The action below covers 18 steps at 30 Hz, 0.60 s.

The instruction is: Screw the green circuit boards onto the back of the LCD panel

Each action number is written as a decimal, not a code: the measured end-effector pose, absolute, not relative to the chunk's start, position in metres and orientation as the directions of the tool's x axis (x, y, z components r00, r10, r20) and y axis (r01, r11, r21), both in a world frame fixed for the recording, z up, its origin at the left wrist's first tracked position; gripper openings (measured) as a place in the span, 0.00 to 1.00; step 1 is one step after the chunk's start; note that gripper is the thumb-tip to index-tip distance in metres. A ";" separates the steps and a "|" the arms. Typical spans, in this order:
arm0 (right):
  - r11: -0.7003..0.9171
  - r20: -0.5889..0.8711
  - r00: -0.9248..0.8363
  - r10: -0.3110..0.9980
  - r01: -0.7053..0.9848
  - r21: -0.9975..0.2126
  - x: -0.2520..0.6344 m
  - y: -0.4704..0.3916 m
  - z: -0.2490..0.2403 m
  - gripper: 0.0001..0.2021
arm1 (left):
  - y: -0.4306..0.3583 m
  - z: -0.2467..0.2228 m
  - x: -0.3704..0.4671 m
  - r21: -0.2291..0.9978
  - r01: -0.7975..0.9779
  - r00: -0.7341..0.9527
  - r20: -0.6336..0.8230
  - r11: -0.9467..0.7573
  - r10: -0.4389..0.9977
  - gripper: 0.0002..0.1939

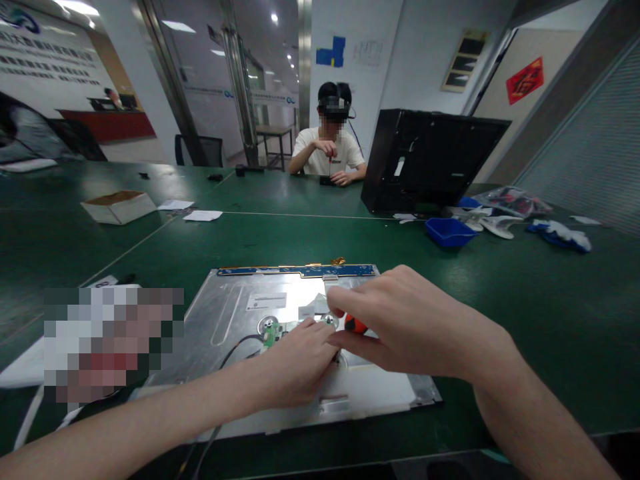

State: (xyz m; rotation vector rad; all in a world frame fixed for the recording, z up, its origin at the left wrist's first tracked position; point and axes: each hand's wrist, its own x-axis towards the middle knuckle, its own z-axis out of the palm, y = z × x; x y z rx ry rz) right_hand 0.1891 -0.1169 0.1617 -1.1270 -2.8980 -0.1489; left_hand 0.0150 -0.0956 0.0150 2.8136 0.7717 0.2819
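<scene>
A silver metal display panel (235, 307) lies flat before me, a blue circuit strip (295, 271) along its far edge. My right hand (395, 320) is closed round the red-and-black handle of a screwdriver (355, 325), whose shaft I cannot see. Low over the panel's middle, my left hand (310, 357) has its fingers curled beside the right thumb; the fingertips are hidden. Partly under that hand is a small green circuit board (271, 333), with a black cable (231, 352) running from it toward the near edge.
A large black monitor or housing (435, 160) stands at the back right, near a blue tray (450, 232) and gloves (560, 235). An open box (119, 207) and papers (203, 215) lie back left. Across the green table (280, 233) sits a person (330, 143) with a screwdriver.
</scene>
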 end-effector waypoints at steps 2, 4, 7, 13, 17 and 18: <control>0.733 0.081 -0.736 0.673 0.677 0.067 0.192 -0.117 0.164 0.09 | -0.096 0.017 0.015 0.246 0.467 0.855 0.122 -0.850 0.505 0.10; 0.725 0.088 -0.727 0.681 0.686 0.058 0.194 -0.117 0.166 0.09 | -0.096 0.018 0.014 0.241 0.461 0.861 0.114 -0.854 0.496 0.11; 0.708 0.078 -0.710 0.700 0.704 0.055 0.196 -0.117 0.168 0.09 | -0.097 0.022 0.014 0.231 0.466 0.864 0.090 -0.854 0.496 0.08; 0.693 0.099 -0.694 0.714 0.719 0.046 0.202 -0.118 0.171 0.08 | -0.098 0.033 0.013 0.268 0.476 0.863 0.041 -0.838 0.503 0.08; 0.693 0.170 -0.682 0.711 0.721 -0.005 0.211 -0.121 0.178 0.08 | -0.098 0.047 0.009 0.283 0.478 0.861 0.035 -0.831 0.507 0.10; 0.686 0.199 -0.669 0.716 0.727 -0.024 0.214 -0.122 0.180 0.08 | -0.098 0.051 0.008 0.292 0.474 0.859 0.055 -0.831 0.509 0.11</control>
